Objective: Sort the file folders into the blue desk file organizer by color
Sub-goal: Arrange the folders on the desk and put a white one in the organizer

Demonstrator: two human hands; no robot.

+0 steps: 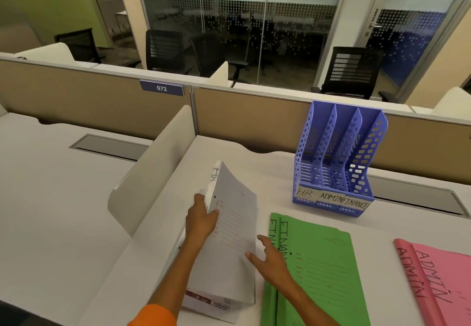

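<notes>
My left hand [201, 220] grips the left edge of a white folder [233, 239] marked HR and tilts it up off the desk. My right hand [271, 257] rests with spread fingers against the folder's right edge, holding nothing. Green folders [323, 272] marked FINANCE lie flat just to the right. Pink folders [438, 280] marked ADMIN lie at the far right. The blue desk file organizer [339, 157] stands behind them with three bare slots labelled HR, ADMIN and FINANCE.
A white curved divider [150, 173] rises at the left of the desk [254, 173]. A beige partition [244, 119] runs along the back. Grey cable covers [109, 146] sit in the desktops. Black chairs [354, 71] stand beyond the partition.
</notes>
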